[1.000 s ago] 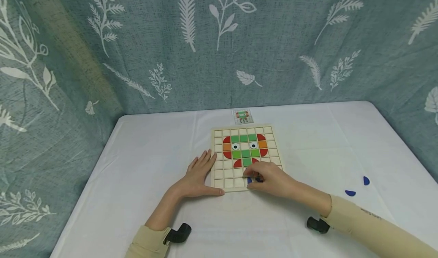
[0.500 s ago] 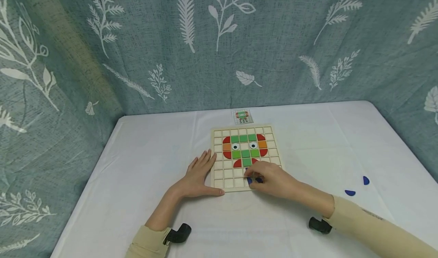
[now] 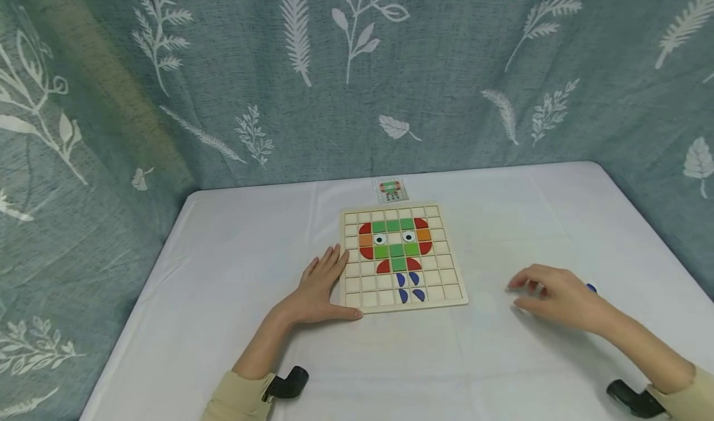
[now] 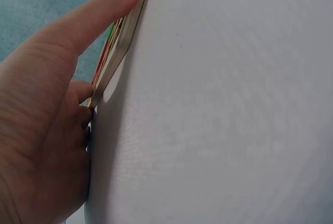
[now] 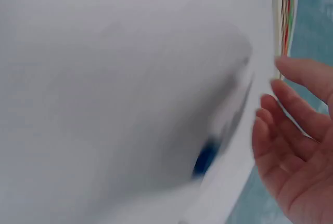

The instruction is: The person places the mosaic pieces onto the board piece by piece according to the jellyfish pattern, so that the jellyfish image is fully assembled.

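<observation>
A wooden grid board (image 3: 446,292) lies on the table with red, green, orange and eye tiles forming a figure. Below them, several blue half-round tiles (image 3: 418,295) lie in its lower squares. My left hand (image 3: 315,291) rests at the board's left side, fingers spread and thumb at the front edge; in the left wrist view the thumb touches the board's rim (image 4: 125,39). My right hand (image 3: 558,297) is over the table right of the board, fingers loosely bent and nothing between them. A loose blue tile (image 3: 591,288) shows just behind it; the right wrist view shows a blurred blue tile (image 5: 206,157).
A small picture card (image 3: 392,190) with a similar figure lies behind the board. White cloth covers the table (image 3: 251,241). A teal curtain (image 3: 312,117) with white leaf prints hangs behind and at the sides.
My right hand has left the board and moved right toward the loose blue tiles, uncovering the blue tiles on the grid. My left hand has stayed at the board's edge.
</observation>
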{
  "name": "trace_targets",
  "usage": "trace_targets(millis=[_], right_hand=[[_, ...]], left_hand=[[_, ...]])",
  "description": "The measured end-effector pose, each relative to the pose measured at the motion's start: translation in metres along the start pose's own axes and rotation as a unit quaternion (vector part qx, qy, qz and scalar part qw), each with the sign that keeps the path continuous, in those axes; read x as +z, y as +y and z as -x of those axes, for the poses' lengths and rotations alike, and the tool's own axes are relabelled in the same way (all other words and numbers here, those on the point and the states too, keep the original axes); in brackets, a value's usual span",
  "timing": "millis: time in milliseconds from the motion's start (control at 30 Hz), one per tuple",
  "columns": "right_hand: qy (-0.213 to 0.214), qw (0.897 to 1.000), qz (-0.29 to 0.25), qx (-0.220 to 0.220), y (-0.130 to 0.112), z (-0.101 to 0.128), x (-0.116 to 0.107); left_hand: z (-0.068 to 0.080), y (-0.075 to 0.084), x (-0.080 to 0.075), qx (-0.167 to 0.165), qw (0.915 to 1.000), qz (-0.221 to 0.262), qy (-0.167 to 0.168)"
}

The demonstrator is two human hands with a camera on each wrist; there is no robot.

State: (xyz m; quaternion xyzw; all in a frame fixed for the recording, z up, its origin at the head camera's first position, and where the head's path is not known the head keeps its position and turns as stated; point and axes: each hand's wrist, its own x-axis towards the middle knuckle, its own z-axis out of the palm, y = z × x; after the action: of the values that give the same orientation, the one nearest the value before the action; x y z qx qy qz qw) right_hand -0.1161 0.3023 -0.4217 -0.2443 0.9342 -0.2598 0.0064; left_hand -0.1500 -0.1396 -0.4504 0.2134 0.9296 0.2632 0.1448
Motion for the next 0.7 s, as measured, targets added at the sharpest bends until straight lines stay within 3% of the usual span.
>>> trace_targets(millis=[200, 333, 467, 600, 700], right_hand=[[-0.037, 0.998, 0.032, 0.044, 0.033, 0.037, -0.023], [-0.058, 0.998, 0.015, 0.026, 0.043, 0.046, -0.024], [-0.056, 0.998, -0.018, -0.009, 0.045, 0.04, -0.02], [-0.018, 0.998, -0.023, -0.055, 0.037, 0.026, -0.012], [0.011, 0.998, -0.019, -0.059, 0.029, 0.019, -0.006]], left_hand=[[0.003, 0.0, -0.002, 0.0, 1.0, 0.002, 0.003], [0.004, 0.0, -0.002, 0.0, 1.0, 0.002, 0.004], [0.004, 0.0, -0.001, -0.001, 1.0, 0.001, 0.003], [0.003, 0.0, -0.001, 0.0, 1.0, 0.0, 0.003], [0.002, -0.001, 0.0, 0.002, 1.0, -0.002, 0.002]])
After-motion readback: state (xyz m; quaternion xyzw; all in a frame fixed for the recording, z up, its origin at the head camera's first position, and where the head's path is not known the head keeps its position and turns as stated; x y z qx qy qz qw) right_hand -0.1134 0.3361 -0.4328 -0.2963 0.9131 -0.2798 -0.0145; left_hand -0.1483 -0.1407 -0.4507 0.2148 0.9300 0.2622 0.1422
